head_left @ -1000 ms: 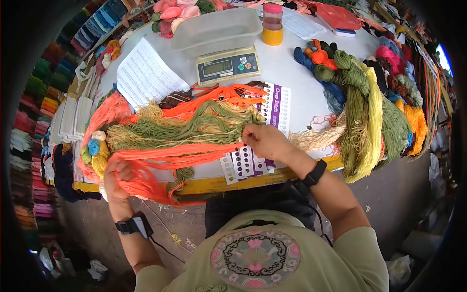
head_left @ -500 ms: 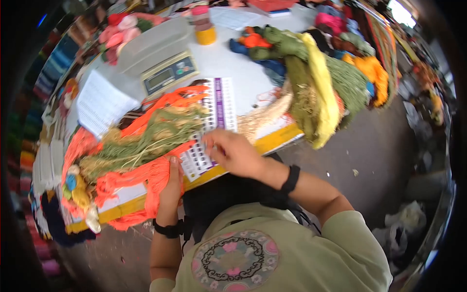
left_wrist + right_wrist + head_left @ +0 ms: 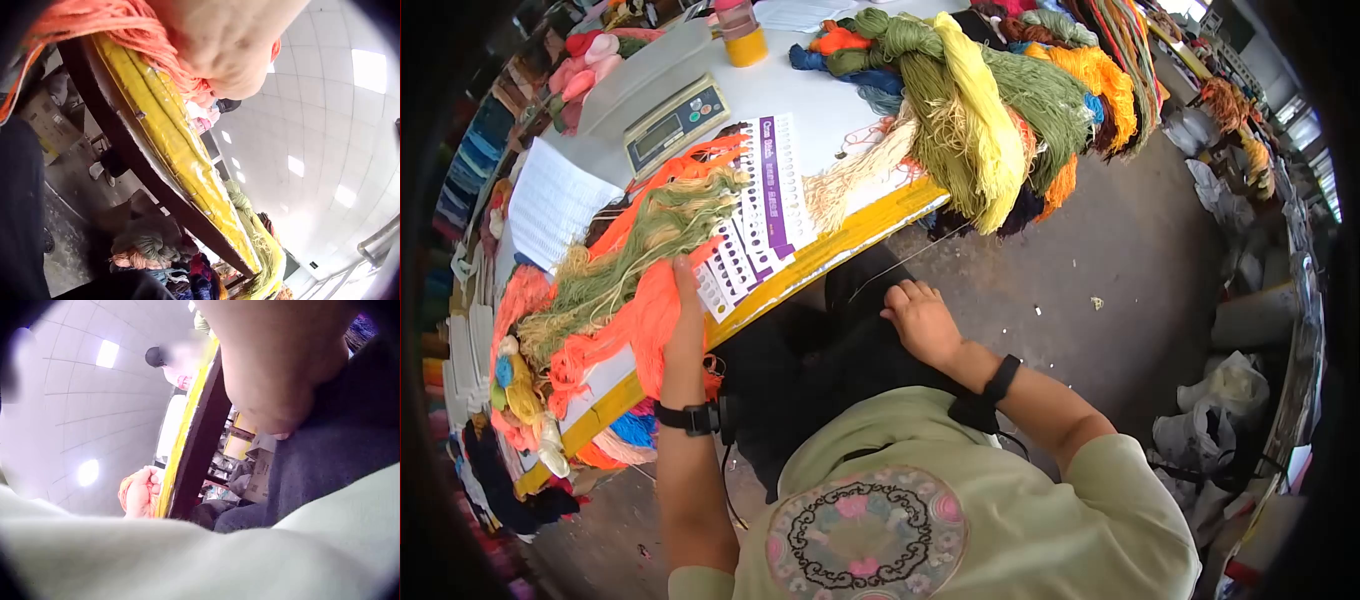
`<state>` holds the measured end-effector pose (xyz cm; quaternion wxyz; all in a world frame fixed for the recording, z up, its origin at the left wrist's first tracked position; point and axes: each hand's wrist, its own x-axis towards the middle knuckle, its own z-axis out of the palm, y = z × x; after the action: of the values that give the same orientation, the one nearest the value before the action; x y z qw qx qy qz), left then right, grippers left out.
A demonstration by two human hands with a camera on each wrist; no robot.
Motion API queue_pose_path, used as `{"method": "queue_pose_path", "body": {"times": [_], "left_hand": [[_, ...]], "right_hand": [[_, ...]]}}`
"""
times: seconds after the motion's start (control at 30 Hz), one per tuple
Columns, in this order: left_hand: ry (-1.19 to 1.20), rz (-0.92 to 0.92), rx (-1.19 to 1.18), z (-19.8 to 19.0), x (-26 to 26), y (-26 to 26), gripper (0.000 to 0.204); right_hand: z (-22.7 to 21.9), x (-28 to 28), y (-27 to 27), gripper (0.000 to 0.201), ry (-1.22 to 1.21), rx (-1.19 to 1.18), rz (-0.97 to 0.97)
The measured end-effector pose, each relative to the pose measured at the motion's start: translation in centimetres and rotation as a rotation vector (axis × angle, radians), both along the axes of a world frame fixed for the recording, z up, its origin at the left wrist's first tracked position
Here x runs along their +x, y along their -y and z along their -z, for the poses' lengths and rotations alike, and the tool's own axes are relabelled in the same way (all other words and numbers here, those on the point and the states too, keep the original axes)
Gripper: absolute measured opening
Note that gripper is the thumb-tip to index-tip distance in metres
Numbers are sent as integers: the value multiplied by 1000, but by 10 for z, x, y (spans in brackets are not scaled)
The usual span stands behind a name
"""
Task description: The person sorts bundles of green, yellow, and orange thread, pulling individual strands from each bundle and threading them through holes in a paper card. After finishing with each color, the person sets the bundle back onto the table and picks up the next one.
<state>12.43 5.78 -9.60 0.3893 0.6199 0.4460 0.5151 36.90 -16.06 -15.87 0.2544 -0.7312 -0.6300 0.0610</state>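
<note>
Near the table's front edge, my left hand [image 3: 686, 322] holds a hank of bright coral-orange thread [image 3: 656, 305]. The strands spread left across the edge, and the left wrist view shows the same thread [image 3: 119, 28] against the palm. My right hand [image 3: 926, 322] rests on my dark-trousered thigh with fingers loosely bent and nothing in it. Beyond the left hand lie green and cream hanks [image 3: 625, 240] and orange strands. White cards [image 3: 765, 190] with punched holes and a purple "Cross Stitch" strip are to their right.
A digital scale [image 3: 675, 127] with a translucent tub [image 3: 640, 75] and a printed sheet [image 3: 558, 205] stand behind the hanks. Yellow [image 3: 985, 110] and green hanks drape over the table's right part. Yellow tape [image 3: 870, 212] covers the table's front edge.
The left hand has moved right along the front edge with the coral-orange thread. The right hand has left the thread end by the cards and come down to the thigh. The head view has turned right.
</note>
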Motion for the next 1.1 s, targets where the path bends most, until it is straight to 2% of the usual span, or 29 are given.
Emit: {"method": "queue_pose_path", "body": {"times": [0.03, 0.1, 0.17, 0.27, 0.33, 0.37, 0.43, 0.5, 0.57, 0.6, 0.63, 0.67, 0.7, 0.73, 0.77, 0.83, 0.87, 0.9, 0.93, 0.97, 1.03, 1.1], "left_hand": [[19, -23, 3, -2, -3, 2, 31], [-172, 27, 29, -7, -5, 2, 36], [-179, -16, 39, -9, -4, 8, 40], [-252, 5, -10, -18, -5, 11, 42], [-296, 29, -5, -19, -5, 11, 43], [-295, 45, -10, -18, -4, 11, 43], [-108, 61, -33, -14, -2, 9, 32], [-148, 98, 29, -10, -4, 3, 32], [-186, 130, 96, -6, -3, 1, 32], [-187, 129, 94, -6, -2, 4, 31], [-187, 127, 95, -7, -2, 4, 31], [-294, 138, 126, -6, -5, 1, 29], [-289, 157, 133, -9, -4, 2, 29], [-320, 168, 152, -13, -3, 5, 30], [-351, 180, 170, -16, -2, 7, 33], [-371, 194, 123, -14, -1, 5, 32], [-342, 212, 110, -13, -1, 4, 32], [-312, 225, 97, -12, -1, 3, 31], [-370, 186, 133, -10, -2, 2, 29], [-364, 180, 140, -9, -2, 2, 29], [-374, 206, 140, -9, -1, 2, 27], [-440, 205, 138, -20, -1, 8, 25]], "right_hand": [[-1, -2, -1, 17, -88, 106, -10], [-4, -2, -6, 17, -126, 115, -22], [-11, -5, -7, 17, -164, 127, -30], [-34, -13, -1, 16, -206, 59, -98], [-50, -24, 16, 15, -342, -15, -146], [-62, -30, 30, 15, -341, -19, -129], [-91, -34, 59, 13, -408, -123, -243], [-106, -32, 75, 11, -416, -105, -189], [-112, -33, 87, 11, -590, -146, -175], [-110, -31, 90, 10, -581, -155, -203], [-110, -28, 94, 10, -581, -149, -181], [-110, -22, 99, 10, -614, -61, -188], [-110, -16, 105, 11, -645, 28, -197], [-110, -8, 114, 15, -579, 110, -97], [-111, -2, 125, 21, -712, 131, 55], [-100, 24, 141, 29, -741, 374, 376], [-93, 43, 145, 32, -792, 504, 519], [-90, 67, 155, 32, -944, 541, 637], [-74, 97, 168, 31, -950, 629, 764], [-78, 112, 174, 32, -996, 691, 713], [-64, 149, 173, 30, -1175, 714, 894], [-41, 150, 183, 30, -1191, 675, 882]]}}
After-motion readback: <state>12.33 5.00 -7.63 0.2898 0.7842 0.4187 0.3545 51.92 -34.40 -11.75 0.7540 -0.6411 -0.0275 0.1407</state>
